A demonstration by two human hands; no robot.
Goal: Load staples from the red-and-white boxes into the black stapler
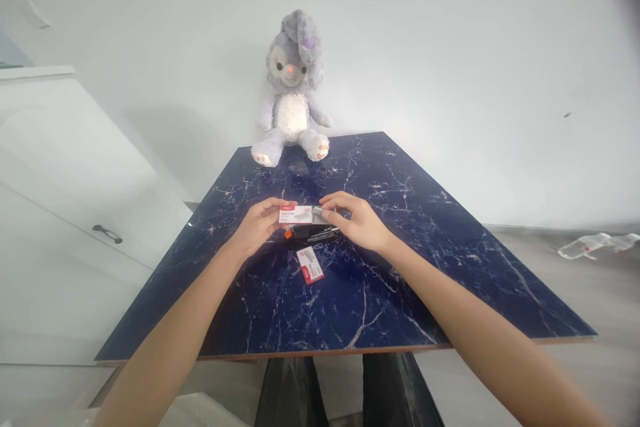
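Note:
Over the middle of the table, my left hand (263, 221) grips the left end of a small red-and-white staple box (295, 215). At the box's right end, my right hand (357, 219) pinches a grey strip of staples (318, 211) between thumb and fingers. The strip meets the box end; how much of it is inside is hidden. Just below both hands lies a black stapler (313, 234) with an orange part at its left, partly covered by the hands and box. Nearer to me, a second red-and-white staple box (310, 265) rests tilted on the tabletop.
A dark blue marble-patterned table (400, 293) stands against a pale wall. At its far edge sits a grey plush rabbit (293, 93). To the left is a white cabinet (65, 227) with a dark handle (107, 234). Clear plastic items (593, 245) lie at the far right, beyond the table.

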